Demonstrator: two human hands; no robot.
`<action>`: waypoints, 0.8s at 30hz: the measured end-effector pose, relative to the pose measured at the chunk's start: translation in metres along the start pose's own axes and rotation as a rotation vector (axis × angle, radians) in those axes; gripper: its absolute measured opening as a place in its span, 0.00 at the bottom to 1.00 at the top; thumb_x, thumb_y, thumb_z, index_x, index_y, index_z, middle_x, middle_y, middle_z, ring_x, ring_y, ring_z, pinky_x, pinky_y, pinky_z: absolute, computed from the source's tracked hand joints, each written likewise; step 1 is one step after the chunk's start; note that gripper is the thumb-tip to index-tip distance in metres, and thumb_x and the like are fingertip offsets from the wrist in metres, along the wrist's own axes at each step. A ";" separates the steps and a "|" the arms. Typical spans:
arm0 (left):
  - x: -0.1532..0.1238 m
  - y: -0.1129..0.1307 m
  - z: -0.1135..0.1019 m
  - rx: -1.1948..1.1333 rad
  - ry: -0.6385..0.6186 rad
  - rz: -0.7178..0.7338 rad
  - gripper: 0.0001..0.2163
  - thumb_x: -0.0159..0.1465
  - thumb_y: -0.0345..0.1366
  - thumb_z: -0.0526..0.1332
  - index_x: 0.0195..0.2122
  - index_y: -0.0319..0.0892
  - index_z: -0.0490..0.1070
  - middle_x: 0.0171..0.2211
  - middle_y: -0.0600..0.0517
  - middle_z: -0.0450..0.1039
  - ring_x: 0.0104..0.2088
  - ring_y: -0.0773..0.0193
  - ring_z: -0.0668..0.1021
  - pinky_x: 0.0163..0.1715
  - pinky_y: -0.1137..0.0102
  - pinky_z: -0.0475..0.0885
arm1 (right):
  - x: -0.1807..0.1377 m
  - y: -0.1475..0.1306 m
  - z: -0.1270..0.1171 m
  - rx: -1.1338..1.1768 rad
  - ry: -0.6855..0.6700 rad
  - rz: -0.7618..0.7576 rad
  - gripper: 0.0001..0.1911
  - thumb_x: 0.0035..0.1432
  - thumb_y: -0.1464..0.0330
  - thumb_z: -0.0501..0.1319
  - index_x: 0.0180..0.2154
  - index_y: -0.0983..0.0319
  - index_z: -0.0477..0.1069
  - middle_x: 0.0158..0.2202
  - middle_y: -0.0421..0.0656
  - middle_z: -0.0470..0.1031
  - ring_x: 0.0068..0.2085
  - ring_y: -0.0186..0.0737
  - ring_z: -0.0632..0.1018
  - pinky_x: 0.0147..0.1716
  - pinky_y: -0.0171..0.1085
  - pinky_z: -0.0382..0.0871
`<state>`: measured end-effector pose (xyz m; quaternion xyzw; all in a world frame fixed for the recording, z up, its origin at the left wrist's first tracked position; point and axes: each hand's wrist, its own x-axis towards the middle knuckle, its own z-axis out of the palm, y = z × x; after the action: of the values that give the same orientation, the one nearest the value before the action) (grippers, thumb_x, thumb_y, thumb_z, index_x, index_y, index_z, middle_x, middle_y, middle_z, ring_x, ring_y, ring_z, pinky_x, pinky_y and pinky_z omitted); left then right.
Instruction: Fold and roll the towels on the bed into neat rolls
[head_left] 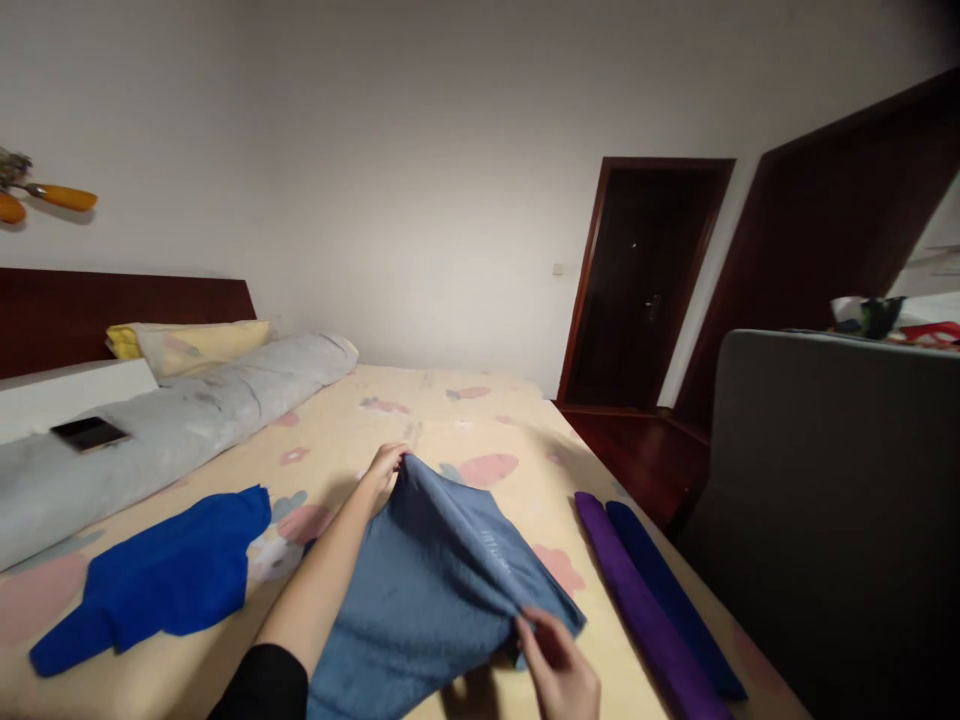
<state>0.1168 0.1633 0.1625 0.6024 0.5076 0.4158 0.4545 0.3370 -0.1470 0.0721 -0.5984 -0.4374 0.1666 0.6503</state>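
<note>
On the bed (465,420), the left hand (384,468) pinches the far corner of a grey-blue towel (420,590) while the right hand (559,670) grips its near corner. A bright blue towel (165,580) lies left; purple (645,620) and navy (675,600) rolls lie right.

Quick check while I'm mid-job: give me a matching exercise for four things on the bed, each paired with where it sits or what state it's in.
Things:
1. grey-blue towel
2. bright blue towel
3. purple roll
4. phone

Places or states:
A. lying on the long grey bolster
B. crumpled on the sheet, left of the left hand
C. rolled up beside a dark blue roll at the right edge of the bed
D. held by a corner in each hand, with the right hand at the near corner

Pairs: 1-D, 2-B, 3-C, 4-A
</note>
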 end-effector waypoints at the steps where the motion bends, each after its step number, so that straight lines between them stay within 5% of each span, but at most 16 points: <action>1: -0.003 0.009 -0.012 -0.056 0.000 0.024 0.16 0.66 0.42 0.60 0.52 0.40 0.68 0.50 0.47 0.71 0.45 0.59 0.76 0.43 0.58 0.75 | 0.019 -0.010 -0.004 0.092 -0.029 0.008 0.21 0.48 0.51 0.67 0.34 0.61 0.78 0.29 0.45 0.80 0.30 0.44 0.80 0.29 0.36 0.76; 6: -0.033 0.053 -0.067 -0.284 0.001 0.176 0.15 0.52 0.40 0.70 0.38 0.37 0.74 0.30 0.52 0.75 0.28 0.67 0.76 0.30 0.72 0.70 | 0.111 -0.067 -0.016 0.284 -0.101 -0.040 0.25 0.46 0.51 0.68 0.40 0.62 0.75 0.31 0.45 0.78 0.31 0.42 0.78 0.28 0.37 0.74; 11: -0.065 0.084 -0.095 -0.356 -0.012 0.258 0.17 0.43 0.41 0.75 0.31 0.38 0.76 0.29 0.50 0.77 0.28 0.66 0.76 0.30 0.72 0.69 | 0.173 -0.100 -0.014 0.304 -0.131 -0.111 0.24 0.42 0.50 0.70 0.35 0.63 0.76 0.33 0.46 0.79 0.34 0.42 0.77 0.34 0.39 0.73; 18: -0.088 0.101 -0.100 -0.312 0.007 0.300 0.20 0.41 0.45 0.75 0.30 0.37 0.78 0.29 0.47 0.79 0.31 0.61 0.78 0.36 0.67 0.72 | 0.215 -0.115 -0.010 0.296 -0.157 -0.105 0.26 0.39 0.51 0.72 0.37 0.63 0.79 0.35 0.47 0.81 0.36 0.44 0.79 0.38 0.42 0.75; 24: -0.099 0.105 -0.105 -0.207 0.005 0.329 0.19 0.39 0.41 0.76 0.32 0.37 0.80 0.29 0.47 0.80 0.31 0.61 0.79 0.35 0.68 0.72 | 0.227 -0.119 -0.012 0.124 -0.158 -0.245 0.29 0.37 0.49 0.71 0.36 0.63 0.79 0.37 0.50 0.82 0.38 0.49 0.81 0.41 0.46 0.75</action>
<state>0.0260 0.0706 0.2854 0.6261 0.3582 0.5360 0.4387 0.4370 -0.0136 0.2675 -0.4846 -0.5457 0.1593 0.6649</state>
